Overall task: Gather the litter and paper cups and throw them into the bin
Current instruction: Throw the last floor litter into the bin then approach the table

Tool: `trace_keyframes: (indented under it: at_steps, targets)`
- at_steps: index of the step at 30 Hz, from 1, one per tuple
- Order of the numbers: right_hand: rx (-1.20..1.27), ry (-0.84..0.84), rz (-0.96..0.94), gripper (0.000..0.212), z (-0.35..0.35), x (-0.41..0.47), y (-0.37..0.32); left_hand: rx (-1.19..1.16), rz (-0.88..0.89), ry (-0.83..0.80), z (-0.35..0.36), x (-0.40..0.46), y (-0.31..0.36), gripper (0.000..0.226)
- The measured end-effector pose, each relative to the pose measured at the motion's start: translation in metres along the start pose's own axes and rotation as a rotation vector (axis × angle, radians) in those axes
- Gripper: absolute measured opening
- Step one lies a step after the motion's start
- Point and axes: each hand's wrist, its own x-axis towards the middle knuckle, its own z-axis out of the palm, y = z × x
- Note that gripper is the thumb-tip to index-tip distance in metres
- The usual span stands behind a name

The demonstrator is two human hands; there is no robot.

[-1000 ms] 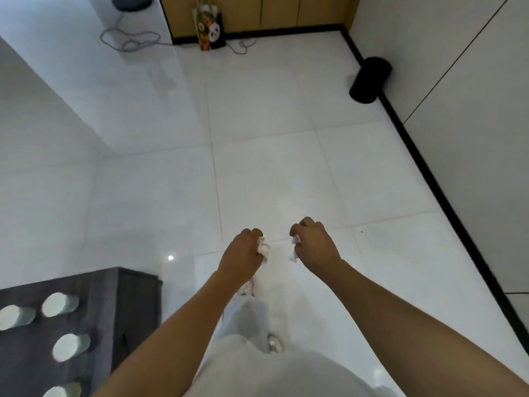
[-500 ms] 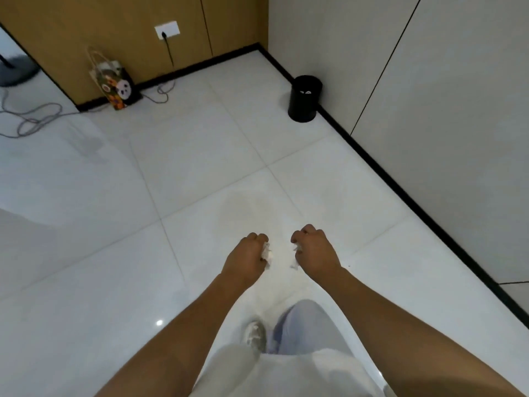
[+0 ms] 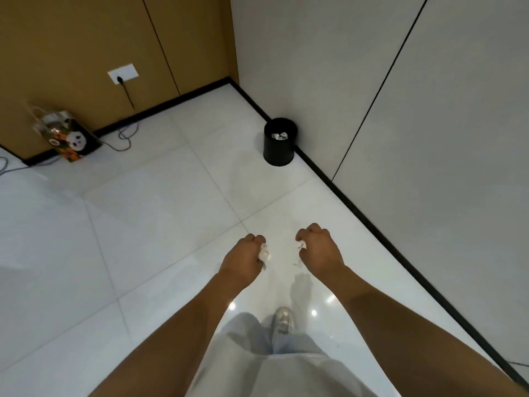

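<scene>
Floor (image 3: 143, 224) lies bare btwn hands and bin (image 3: 280, 144) by wall. Left hand (image 3: 243, 260) and right hand (image 3: 320, 250), fingers curled, grip litter (image 3: 264, 252). Bin nearer vs earlier.

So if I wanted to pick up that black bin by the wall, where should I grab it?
Probably by the rim of the black bin, reaching from above on the room side. It stands upright with an open top, against the wall, so the far side is blocked. Crumpled paper lies inside, so keep it level.
</scene>
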Motion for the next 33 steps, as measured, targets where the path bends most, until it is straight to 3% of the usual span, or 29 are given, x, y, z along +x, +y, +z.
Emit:
trace_keyframes:
  at_steps: [23,27,33]
  targets:
    - [-0.015,-0.042,0.01,0.035,-0.184,0.521,0.016,-0.006,-0.073,-0.061,-0.204,0.507,-0.02,0.037]
    - [-0.033,-0.103,-0.032,0.034,-0.204,0.62,0.034,-0.097,-0.153,-0.006,-0.224,0.604,-0.019,0.028]
    - [-0.037,-0.194,-0.09,0.032,-0.222,0.743,0.053,-0.16,-0.313,-0.009,-0.238,0.712,-0.027,0.036]
